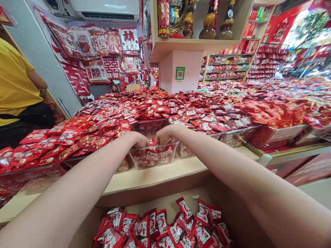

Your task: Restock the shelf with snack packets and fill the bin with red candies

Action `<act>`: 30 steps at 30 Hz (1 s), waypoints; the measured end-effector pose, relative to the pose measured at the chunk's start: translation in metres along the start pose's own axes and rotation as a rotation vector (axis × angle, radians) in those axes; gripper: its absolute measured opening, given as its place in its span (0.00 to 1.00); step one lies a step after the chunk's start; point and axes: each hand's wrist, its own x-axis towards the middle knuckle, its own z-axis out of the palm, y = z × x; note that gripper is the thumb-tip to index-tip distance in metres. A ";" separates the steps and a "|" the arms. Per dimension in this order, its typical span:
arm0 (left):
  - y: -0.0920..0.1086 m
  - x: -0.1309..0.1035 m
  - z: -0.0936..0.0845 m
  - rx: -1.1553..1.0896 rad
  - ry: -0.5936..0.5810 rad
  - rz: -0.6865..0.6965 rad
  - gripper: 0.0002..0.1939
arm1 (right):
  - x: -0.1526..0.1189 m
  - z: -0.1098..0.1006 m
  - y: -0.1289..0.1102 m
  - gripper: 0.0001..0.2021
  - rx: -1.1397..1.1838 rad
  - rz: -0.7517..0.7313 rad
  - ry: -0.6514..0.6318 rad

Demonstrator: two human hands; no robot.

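A clear plastic bin [155, 159] stands at the shelf's front edge, partly filled with small red and white wrapped packets [146, 156]. Into it, from the left, reaches my left hand [141, 140], its fingers curled downward among the packets. Close beside it my right hand [164, 135] dips in over the bin's right part, fingers bent and closed. The fingertips of both hands are hidden, so what they grip cannot be made out. Below, an open cardboard box [155, 187] holds many similar red and white candy packets [142, 225].
Heaped bins of red packets [88, 137] line the display on both sides and behind. A pillar with a QR code sign [180, 73] carries a wooden shelf [196, 44] of gourd ornaments. A person in a yellow shirt [15, 75] is at the left.
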 end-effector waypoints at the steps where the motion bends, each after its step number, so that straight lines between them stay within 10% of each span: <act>1: 0.000 0.000 0.000 -0.003 0.000 -0.002 0.19 | -0.001 0.001 0.000 0.22 0.025 0.012 -0.006; 10: -0.004 0.002 0.000 -0.062 -0.025 0.000 0.19 | 0.000 0.005 0.003 0.12 -0.037 0.106 0.063; 19: -0.004 0.004 -0.001 -0.031 -0.041 0.005 0.18 | 0.006 0.009 0.008 0.21 0.398 0.079 -0.134; 30: -0.005 0.003 0.000 -0.066 -0.019 0.040 0.21 | -0.001 0.009 -0.003 0.22 0.212 0.073 0.029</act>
